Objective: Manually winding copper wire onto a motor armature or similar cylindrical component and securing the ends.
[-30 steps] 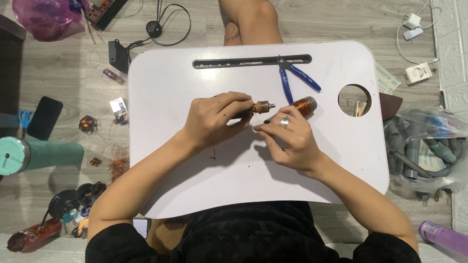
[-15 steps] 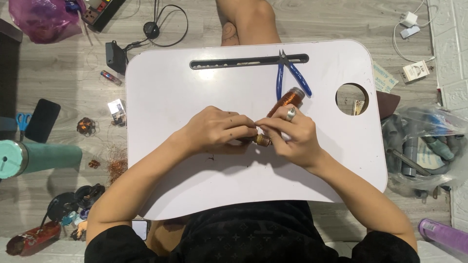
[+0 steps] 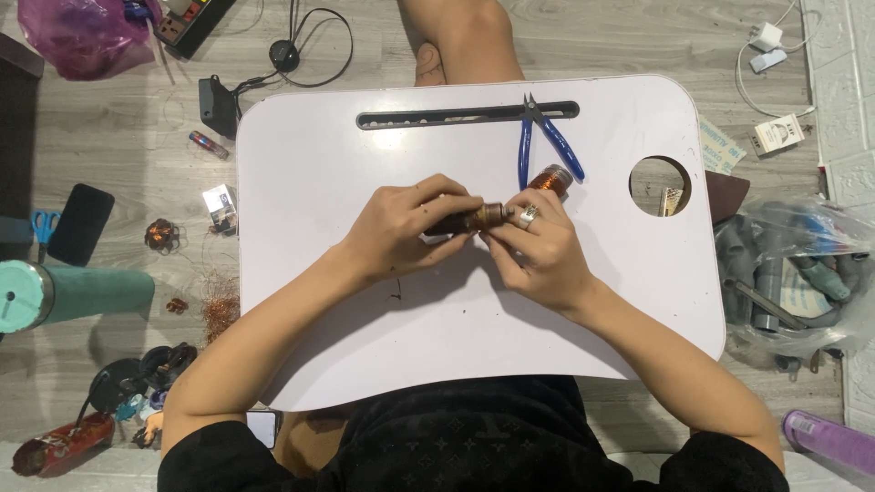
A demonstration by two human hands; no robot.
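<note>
both hands' grip on motor rotor (image 3: 497, 211) angled up-right

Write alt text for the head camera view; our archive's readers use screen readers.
Seen from above, a person's left hand and right hand together grip a small copper-wound motor part over a white lap table. Blue-handled cutters lie just beyond the hands; scrap copper wire and a teal bottle sit on the wooden floor.

My left hand (image 3: 401, 232) and right hand (image 3: 538, 251) meet over the middle of the bench (image 3: 365, 155), the coil (image 3: 497, 214) between them. Pliers (image 3: 538, 141) lie just behind; the floor's tumbler (image 3: 68, 293) sits far left, the bag (image 3: 802, 273) right.
</note>
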